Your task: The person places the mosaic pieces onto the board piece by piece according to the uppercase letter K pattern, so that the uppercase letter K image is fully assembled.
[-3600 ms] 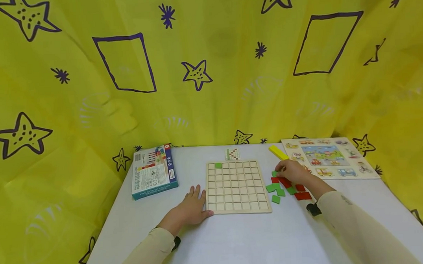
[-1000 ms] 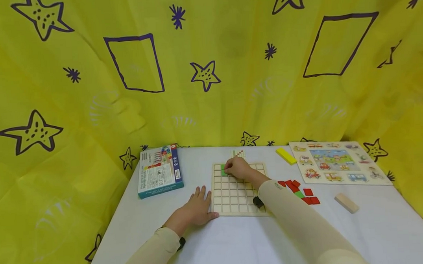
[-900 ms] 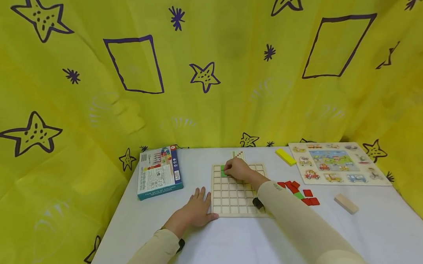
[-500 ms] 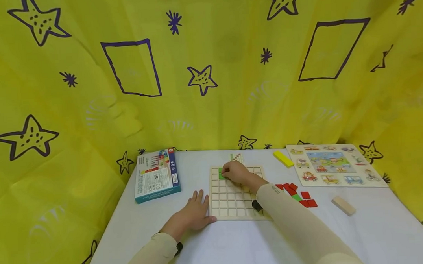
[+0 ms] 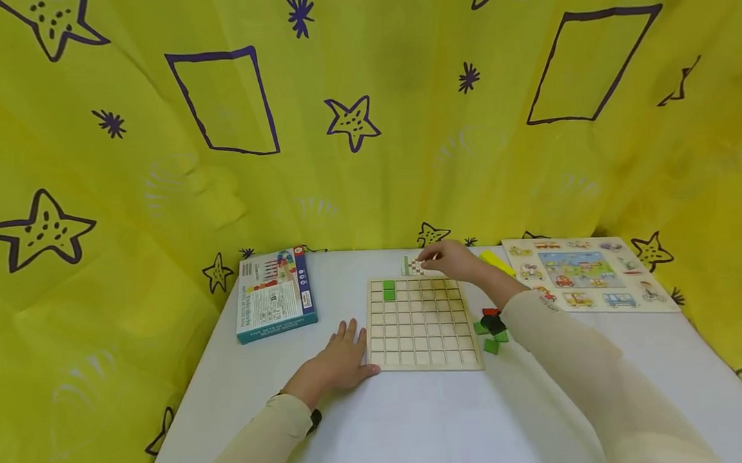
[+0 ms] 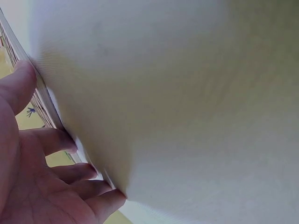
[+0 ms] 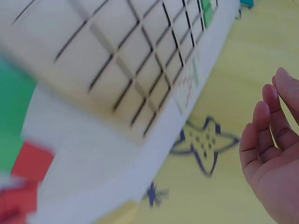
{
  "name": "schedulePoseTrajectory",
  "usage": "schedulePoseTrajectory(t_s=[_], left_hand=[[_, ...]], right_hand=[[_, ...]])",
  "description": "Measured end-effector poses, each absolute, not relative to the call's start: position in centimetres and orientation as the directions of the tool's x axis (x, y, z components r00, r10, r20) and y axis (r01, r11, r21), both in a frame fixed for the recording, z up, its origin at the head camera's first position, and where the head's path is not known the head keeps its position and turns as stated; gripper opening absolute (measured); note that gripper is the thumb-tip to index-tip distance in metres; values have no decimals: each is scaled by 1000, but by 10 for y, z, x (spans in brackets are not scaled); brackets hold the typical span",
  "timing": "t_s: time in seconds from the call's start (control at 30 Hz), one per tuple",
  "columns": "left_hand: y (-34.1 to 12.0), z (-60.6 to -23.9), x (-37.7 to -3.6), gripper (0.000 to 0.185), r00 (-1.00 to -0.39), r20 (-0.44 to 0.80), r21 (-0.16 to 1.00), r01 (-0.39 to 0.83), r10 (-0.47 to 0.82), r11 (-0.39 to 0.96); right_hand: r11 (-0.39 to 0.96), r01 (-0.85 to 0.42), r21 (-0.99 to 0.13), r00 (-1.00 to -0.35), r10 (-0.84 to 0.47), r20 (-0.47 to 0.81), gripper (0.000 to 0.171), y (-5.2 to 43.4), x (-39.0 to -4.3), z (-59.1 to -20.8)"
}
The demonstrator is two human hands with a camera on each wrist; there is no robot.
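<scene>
A wooden grid board (image 5: 421, 324) lies on the table with two green square tiles (image 5: 389, 290) seated one behind the other in its second column, at the far end. My left hand (image 5: 339, 363) rests spread on the table, thumb and fingertips at the board's left edge. Just past the far edge, my right hand (image 5: 454, 261) hovers over the right side of a small pattern card (image 5: 408, 265). In the right wrist view its fingers (image 7: 262, 109) are loosely bent with nothing in them.
Loose green tiles (image 5: 491, 347) and a red tile (image 5: 490, 312) lie right of the board, partly hidden by the right wrist. A yellow block (image 5: 495, 259) and a picture puzzle (image 5: 598, 299) lie at the back right. A boxed game (image 5: 274, 298) is at the left.
My right hand has let go of the second green tile, which now sits in the board, and moved right and back to the card. The left hand keeps its place at the board's edge.
</scene>
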State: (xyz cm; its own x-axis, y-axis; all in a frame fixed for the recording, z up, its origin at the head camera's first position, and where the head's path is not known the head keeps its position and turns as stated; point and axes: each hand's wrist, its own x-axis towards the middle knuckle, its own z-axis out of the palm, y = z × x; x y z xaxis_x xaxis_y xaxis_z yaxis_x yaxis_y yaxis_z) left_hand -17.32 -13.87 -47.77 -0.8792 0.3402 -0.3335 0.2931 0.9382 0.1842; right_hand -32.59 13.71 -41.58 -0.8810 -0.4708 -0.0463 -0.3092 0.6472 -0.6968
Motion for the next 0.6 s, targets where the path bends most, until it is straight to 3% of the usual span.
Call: schedulePoseTrajectory(t_s=[0.6], left_hand=[[-135,-475,-173,86,-872,-335,193,308,358,932]], right_hand=[[745,-187,-641,-926,-352,-138,28,246,-280,-433]])
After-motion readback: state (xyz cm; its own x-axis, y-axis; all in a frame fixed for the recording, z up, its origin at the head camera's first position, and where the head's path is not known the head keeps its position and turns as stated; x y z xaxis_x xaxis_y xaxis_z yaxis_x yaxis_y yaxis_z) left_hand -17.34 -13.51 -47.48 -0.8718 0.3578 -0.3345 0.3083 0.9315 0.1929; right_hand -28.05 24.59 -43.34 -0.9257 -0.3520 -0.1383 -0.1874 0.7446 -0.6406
